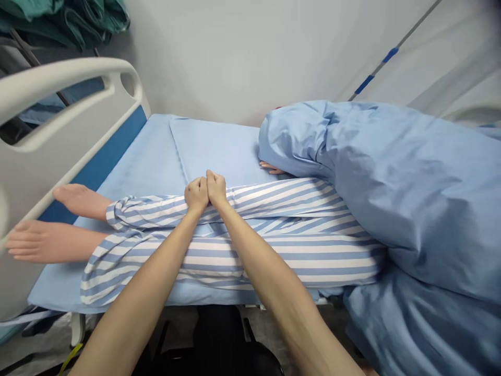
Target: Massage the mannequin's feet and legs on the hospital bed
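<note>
A figure with smooth, doll-like feet (66,240), apparently a manikin, lies on the bed in blue-and-white striped trousers (282,256). My left hand (196,193) and my right hand (216,187) are side by side over the far trouser leg, around the knee. Both are closed, knuckles up, and touch each other. They appear to grip the striped cloth, though my fingertips are hidden. Both legs lie stretched out toward the footboard. A blue quilt (391,172) is heaped over the upper body, and the fingers of one manikin hand (272,168) show under its edge.
At the left rises the cream footboard (74,68) with a blue panel. A light blue sheet (219,141) covers the mattress. Behind stands a white wall (242,62); green cloth (70,21) hangs at the upper left. A black chair (262,360) is below the bed's near edge.
</note>
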Available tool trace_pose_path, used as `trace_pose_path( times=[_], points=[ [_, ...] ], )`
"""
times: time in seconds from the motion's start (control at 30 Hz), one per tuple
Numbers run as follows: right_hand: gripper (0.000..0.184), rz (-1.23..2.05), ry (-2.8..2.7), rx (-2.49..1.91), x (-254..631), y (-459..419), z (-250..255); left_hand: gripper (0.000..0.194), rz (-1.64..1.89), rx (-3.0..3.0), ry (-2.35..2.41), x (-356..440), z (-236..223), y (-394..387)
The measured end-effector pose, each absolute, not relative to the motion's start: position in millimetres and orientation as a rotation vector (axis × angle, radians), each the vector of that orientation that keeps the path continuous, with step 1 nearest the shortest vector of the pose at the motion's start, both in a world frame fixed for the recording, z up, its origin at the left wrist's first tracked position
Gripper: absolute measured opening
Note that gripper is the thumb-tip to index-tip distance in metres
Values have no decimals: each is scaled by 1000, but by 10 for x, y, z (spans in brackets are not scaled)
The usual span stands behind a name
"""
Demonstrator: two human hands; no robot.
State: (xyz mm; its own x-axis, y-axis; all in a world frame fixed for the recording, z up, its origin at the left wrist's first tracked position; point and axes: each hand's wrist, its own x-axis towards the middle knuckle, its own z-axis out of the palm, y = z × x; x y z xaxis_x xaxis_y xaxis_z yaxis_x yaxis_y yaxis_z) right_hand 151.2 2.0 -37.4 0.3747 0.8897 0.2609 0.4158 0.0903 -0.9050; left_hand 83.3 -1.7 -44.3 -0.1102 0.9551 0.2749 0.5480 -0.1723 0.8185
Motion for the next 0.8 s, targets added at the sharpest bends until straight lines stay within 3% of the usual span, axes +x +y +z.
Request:
trace_pose_path(
  times=[0.23,0.57,0.8],
  points=[
    [42,379,-1478,-1517,1846,-108,-278,35,1112,1846,1745,890,-439,-55],
    [44,526,-1307,-1415,1988,-123,-422,37,838,1963,1656,912,-259,1],
    [43,533,-1413,-1628,2085,-167,-215,35,1065,1873,1690,1314,-243,59]
  ],
)
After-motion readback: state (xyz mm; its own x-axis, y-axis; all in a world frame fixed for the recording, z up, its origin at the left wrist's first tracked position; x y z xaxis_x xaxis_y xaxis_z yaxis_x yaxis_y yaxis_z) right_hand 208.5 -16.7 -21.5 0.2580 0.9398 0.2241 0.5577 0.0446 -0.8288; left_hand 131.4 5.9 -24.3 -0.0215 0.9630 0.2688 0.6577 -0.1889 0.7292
